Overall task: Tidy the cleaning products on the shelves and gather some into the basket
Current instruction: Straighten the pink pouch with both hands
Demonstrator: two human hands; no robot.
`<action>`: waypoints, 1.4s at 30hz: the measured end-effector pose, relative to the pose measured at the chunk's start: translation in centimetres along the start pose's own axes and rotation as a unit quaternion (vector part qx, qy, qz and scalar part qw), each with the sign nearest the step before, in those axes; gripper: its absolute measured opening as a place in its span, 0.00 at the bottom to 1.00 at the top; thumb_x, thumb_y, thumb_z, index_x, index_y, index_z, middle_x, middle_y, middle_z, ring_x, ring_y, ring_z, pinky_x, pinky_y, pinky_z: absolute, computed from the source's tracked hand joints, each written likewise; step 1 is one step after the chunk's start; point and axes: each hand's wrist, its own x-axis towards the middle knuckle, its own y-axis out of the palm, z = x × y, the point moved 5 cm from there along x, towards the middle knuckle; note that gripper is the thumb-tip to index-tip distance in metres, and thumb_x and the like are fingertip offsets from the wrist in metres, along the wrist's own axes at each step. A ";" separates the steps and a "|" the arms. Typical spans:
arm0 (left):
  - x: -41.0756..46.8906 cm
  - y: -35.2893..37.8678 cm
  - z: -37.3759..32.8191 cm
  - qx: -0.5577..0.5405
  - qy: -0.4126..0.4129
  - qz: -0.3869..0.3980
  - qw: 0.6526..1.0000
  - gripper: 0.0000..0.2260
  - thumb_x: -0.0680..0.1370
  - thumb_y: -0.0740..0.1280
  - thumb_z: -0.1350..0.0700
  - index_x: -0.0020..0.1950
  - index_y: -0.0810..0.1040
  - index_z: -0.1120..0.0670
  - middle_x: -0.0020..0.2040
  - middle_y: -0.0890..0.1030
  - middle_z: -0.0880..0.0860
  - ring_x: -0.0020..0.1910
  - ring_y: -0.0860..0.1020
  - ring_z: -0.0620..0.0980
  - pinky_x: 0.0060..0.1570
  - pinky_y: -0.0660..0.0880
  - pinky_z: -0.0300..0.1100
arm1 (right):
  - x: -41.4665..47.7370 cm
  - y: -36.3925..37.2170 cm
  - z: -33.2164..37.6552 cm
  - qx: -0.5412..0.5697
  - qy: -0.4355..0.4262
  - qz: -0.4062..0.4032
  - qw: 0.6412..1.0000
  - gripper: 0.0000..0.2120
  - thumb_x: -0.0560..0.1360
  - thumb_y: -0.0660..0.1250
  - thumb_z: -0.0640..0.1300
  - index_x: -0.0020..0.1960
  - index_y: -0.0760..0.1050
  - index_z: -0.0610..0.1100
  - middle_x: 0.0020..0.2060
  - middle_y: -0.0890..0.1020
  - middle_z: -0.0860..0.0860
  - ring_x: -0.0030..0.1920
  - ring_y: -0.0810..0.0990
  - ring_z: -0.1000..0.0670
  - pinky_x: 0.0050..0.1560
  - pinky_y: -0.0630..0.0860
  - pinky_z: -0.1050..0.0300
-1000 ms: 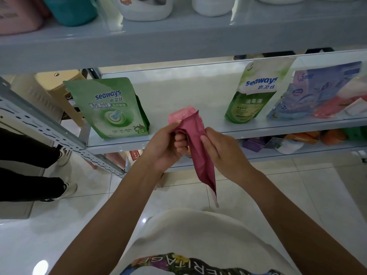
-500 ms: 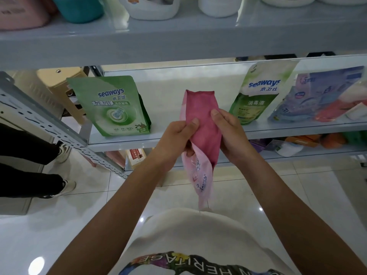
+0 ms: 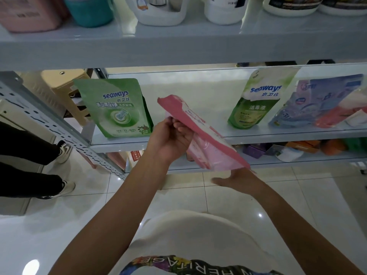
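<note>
A pink refill pouch (image 3: 204, 135) slants in front of the middle shelf (image 3: 198, 139), its top toward the upper left. My left hand (image 3: 170, 139) grips it near its upper part. Below its lower right corner my right hand (image 3: 236, 178) lies open, palm down, fingers at the pouch's bottom edge. On the shelf a green Seaways pouch (image 3: 113, 108) stands to the left, and a green-and-white Seaways pouch (image 3: 260, 98) leans to the right. No basket is in view.
Blue and red pouches (image 3: 321, 102) lean at the shelf's right end. Bottles and tubs (image 3: 162, 10) line the top shelf. Boxes and packets (image 3: 297, 149) lie on the lower shelf. Another person's legs (image 3: 29, 165) stand at the left by the perforated shelf post (image 3: 49, 126).
The pouch has tilted from upright to a slant. My right hand has let go of its middle and dropped below its lower corner; my left hand keeps its grip.
</note>
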 end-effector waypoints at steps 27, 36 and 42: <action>-1.7 -2.7 -0.3 0.386 0.010 0.008 0.923 0.08 0.78 0.65 0.63 0.57 0.75 0.61 0.47 0.83 0.58 0.36 0.84 0.51 0.29 0.79 0.43 | 2.5 -4.2 1.7 0.472 0.074 -0.021 0.878 0.05 0.74 0.65 0.37 0.48 0.78 0.37 0.33 0.83 0.47 0.30 0.82 0.52 0.28 0.77 0.61; -0.2 -4.1 -2.5 0.509 0.180 0.047 0.841 0.22 0.64 0.72 0.73 0.56 0.77 0.61 0.50 0.84 0.55 0.51 0.82 0.56 0.48 0.81 0.49 | 4.5 -4.1 1.2 0.291 -0.020 -0.069 0.954 0.12 0.72 0.68 0.32 0.55 0.76 0.35 0.54 0.79 0.33 0.53 0.79 0.36 0.58 0.76 0.42; 0.8 -5.3 -2.4 0.541 0.235 -0.008 0.807 0.20 0.68 0.69 0.77 0.55 0.78 0.60 0.47 0.82 0.51 0.50 0.80 0.53 0.43 0.80 0.41 | 5.5 -2.8 0.1 0.260 -0.016 -0.097 0.961 0.16 0.72 0.70 0.32 0.59 0.75 0.37 0.52 0.81 0.41 0.48 0.80 0.46 0.42 0.78 0.60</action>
